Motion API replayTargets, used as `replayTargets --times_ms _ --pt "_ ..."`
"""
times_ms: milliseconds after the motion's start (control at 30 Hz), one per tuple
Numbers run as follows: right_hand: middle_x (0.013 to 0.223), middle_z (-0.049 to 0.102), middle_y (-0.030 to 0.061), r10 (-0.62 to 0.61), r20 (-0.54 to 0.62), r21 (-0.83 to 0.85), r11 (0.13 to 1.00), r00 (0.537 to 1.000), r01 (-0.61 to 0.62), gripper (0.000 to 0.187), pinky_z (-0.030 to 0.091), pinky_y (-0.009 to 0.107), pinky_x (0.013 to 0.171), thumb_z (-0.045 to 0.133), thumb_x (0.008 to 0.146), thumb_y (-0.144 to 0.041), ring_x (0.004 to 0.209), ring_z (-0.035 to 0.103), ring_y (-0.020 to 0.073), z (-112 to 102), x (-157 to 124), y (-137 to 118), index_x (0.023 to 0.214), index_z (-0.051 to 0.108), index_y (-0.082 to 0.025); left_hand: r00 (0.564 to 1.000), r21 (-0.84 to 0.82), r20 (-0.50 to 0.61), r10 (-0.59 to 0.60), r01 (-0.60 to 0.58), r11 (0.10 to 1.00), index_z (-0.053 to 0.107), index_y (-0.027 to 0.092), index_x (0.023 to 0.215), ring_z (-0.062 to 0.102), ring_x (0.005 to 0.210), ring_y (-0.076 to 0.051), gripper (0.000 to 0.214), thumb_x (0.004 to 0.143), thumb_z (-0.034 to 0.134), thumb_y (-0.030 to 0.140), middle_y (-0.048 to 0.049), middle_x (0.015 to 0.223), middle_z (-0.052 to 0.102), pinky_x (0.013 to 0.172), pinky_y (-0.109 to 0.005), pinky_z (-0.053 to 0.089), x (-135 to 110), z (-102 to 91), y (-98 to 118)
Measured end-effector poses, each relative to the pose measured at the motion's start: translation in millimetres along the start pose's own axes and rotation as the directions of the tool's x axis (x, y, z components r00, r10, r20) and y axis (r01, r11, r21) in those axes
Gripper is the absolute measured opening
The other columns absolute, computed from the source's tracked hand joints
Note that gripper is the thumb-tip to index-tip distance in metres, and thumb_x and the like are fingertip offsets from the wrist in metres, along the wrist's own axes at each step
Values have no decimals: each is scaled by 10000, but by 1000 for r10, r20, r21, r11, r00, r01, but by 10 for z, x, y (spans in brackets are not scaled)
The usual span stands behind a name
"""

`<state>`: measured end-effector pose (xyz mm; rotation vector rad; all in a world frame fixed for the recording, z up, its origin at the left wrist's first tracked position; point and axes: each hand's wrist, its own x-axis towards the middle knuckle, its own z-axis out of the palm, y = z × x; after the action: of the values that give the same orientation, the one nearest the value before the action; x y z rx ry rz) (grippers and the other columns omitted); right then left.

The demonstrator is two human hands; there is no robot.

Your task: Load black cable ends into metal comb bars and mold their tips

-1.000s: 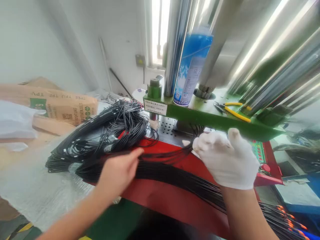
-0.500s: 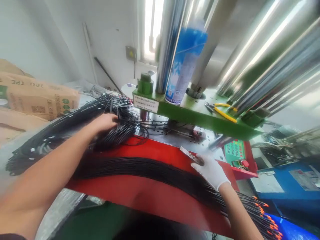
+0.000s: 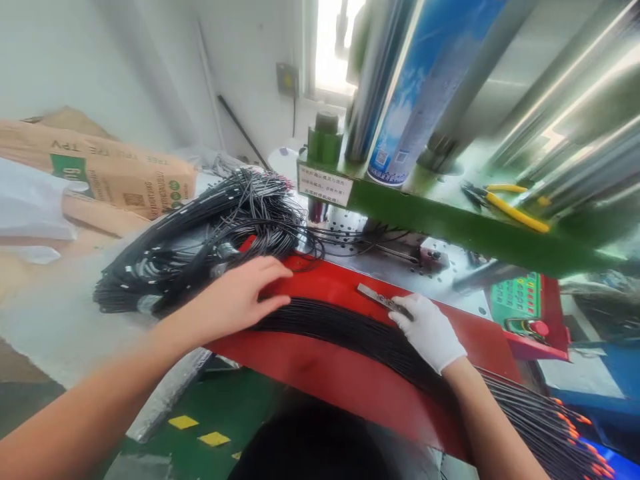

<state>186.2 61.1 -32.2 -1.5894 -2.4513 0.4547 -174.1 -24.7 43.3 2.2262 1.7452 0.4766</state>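
My bare left hand (image 3: 253,290) hovers over the red work surface, its thumb and fingers apart and nothing between them. Just beneath its fingertips begins a long bundle of black cables (image 3: 330,327), which runs right under my other arm and ends in orange tips. My right hand (image 3: 427,330), in a white glove, pinches one end of a small flat metal bar (image 3: 377,295) with several fittings along it. Behind my left hand lies a tangled heap of black cables (image 3: 250,213) with white tags.
A green press plate (image 3: 420,217) crosses above the metal bed, carrying a blue spray can (image 3: 400,147) and yellow-handled pliers (image 3: 517,210). At right is a control panel (image 3: 517,300) with a red button. Brown paper sacks (image 3: 135,180) lie at left.
My left hand has let go of the cable heap and come right and toward me, its fingers now spread. My right hand keeps the metal bar. The view has shifted left.
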Motion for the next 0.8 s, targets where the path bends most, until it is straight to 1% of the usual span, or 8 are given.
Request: replayTargets --times_ms 100,200,333,433,533,633,733,800 --pt "1102 612 65 41 -29 -57 997 999 -43 346 447 357 892 541 876 -317 998 567 229 -53 -19 -17 1200 597 -210 983 7 179 -44 43 999 569 213 1213 565 1052 -259 526 798 595 535 -81 1179 590 924 -353 426 46 230 -109" --pt "1170 593 81 61 -62 -64 996 996 -65 388 447 382 916 561 862 -331 1052 555 246 -112 -107 -3 1228 577 -205 957 -21 277 -90 99 995 635 209 1049 597 872 -225 432 750 647 520 -42 974 626 752 -301 454 174 339 -217" --pt "1179 589 71 51 -141 -28 998 989 -55 387 455 387 922 572 858 -355 1061 552 236 -238 -222 -85 1220 579 -221 918 -151 394 -48 116 982 657 208 783 567 693 -165 260 763 645 467 9 775 597 618 -246 409 328 300 -270" --pt "1160 602 50 4 -172 51 999 985 5 356 454 356 929 581 858 -369 1053 561 206 -328 -221 -308 1190 592 -242 907 -287 421 -2 135 948 675 210 803 581 720 -159 231 793 625 435 9 804 634 640 -232 414 383 221 -275" --pt "1192 605 29 -82 -121 158 982 989 100 403 421 343 981 597 851 -403 1099 548 190 -334 -143 -628 1230 568 -270 891 -432 454 1 219 875 682 194 803 586 691 -153 297 855 548 454 -7 782 664 618 -230 429 392 117 -257" --pt "1263 575 60 -146 -24 263 953 989 147 527 384 366 1023 620 821 -476 1181 507 221 -260 -26 -941 1282 541 -234 877 -537 481 -22 314 783 659 164 790 550 578 -130 357 877 516 479 -28 724 666 539 -229 432 371 15 -219" --pt "1172 626 67 -149 101 421 902 984 94 564 455 330 914 626 807 -498 1044 588 204 -191 89 -1154 1288 541 -214 875 -591 480 -64 376 714 632 150 810 527 509 -111 344 875 531 473 -42 713 670 482 -222 421 340 -48 -180" --pt "1077 665 42 -136 156 483 874 978 44 495 472 297 831 614 822 -476 925 619 176 -182 150 -1216 1248 574 -226 873 -612 482 -79 400 682 612 147 796 524 486 -105 336 878 534 464 -49 709 672 460 -218 413 322 -66 -161"
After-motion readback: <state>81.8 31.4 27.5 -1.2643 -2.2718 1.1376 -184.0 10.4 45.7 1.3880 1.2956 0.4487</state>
